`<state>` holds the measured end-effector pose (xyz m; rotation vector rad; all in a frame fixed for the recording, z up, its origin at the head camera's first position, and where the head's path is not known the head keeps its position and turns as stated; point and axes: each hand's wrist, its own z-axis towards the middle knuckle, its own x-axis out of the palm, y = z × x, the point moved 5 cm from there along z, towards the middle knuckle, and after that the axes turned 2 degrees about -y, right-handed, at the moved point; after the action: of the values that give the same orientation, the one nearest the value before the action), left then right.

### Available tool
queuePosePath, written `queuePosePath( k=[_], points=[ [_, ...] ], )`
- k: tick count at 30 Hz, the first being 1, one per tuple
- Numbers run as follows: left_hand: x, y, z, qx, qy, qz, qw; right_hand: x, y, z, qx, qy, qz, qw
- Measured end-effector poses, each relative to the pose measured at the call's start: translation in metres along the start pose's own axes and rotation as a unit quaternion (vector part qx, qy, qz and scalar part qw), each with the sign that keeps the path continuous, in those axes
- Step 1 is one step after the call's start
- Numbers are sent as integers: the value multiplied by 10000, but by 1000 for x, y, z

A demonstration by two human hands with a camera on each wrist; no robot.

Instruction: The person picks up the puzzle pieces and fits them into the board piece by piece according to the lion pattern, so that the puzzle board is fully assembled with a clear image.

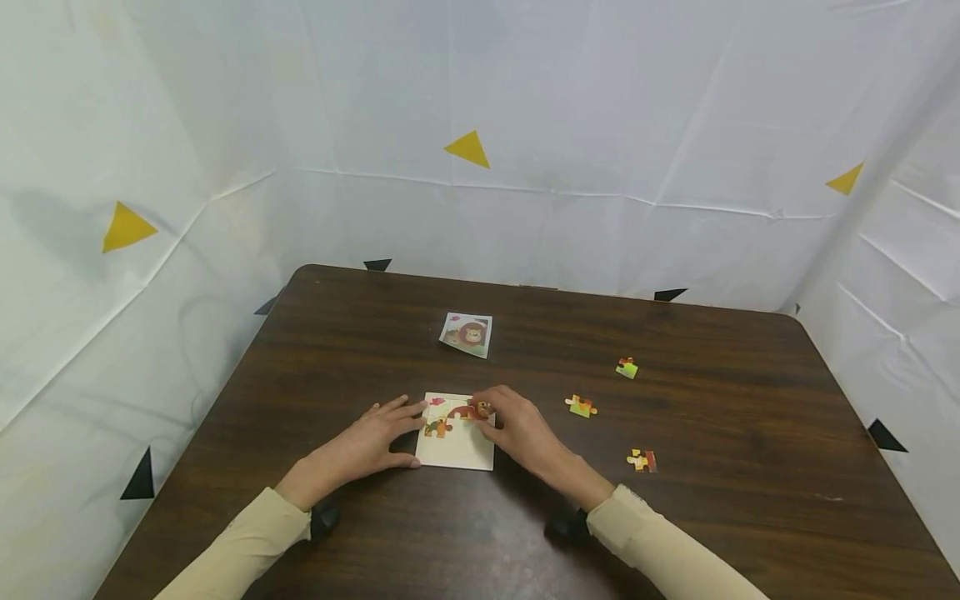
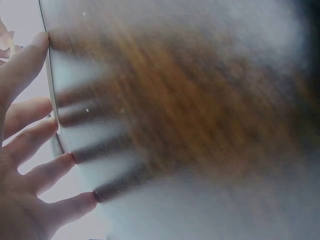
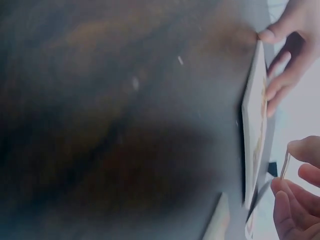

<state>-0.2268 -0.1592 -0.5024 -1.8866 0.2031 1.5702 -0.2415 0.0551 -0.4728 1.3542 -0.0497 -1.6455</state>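
Observation:
A pale square puzzle board (image 1: 454, 452) lies on the table, with a few printed pieces (image 1: 436, 427) set in its upper part. My left hand (image 1: 365, 443) rests at the board's left side, its fingers spread and fairly straight; the left wrist view shows the thumb (image 2: 31, 62) touching the edge. Over the upper right corner, my right hand (image 1: 528, 437) pinches a puzzle piece (image 3: 285, 166) between thumb and fingers. The right wrist view shows this piece edge-on, held above the board (image 3: 254, 125). From the head, the fingers partly cover that corner.
Three loose puzzle pieces lie to the right: a green and red one (image 1: 627, 367), a green and orange one (image 1: 581, 406) and a yellow and red one (image 1: 642, 460). Behind the board is a lion picture card (image 1: 468, 334). White sheeting (image 1: 562, 100) surrounds the dark table (image 1: 720, 517).

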Motion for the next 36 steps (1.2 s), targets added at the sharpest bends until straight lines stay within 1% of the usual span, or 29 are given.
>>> queuePosePath(
  k=[6,14,26,29,33,36],
  points=[
    [0,0,0,-4,-12,5,10000,10,4,-1,-91,85,17,9999],
    [0,-1,-1,65,-40,30,10000,19,8,-3,-390,52,103,9992],
    [1,0,-1,33,-25,-29,10000,29,15,-2,-544,112,-3,9985],
    [0,0,-1,57,-50,-4,10000,30,17,-1,-542,161,-147,9983],
    [-1,-1,-1,156,-145,37,9998,33,18,1,-514,245,-558,9968],
    [-1,-2,-1,224,-212,54,9995,34,19,2,-469,305,-765,9955]
  ],
)
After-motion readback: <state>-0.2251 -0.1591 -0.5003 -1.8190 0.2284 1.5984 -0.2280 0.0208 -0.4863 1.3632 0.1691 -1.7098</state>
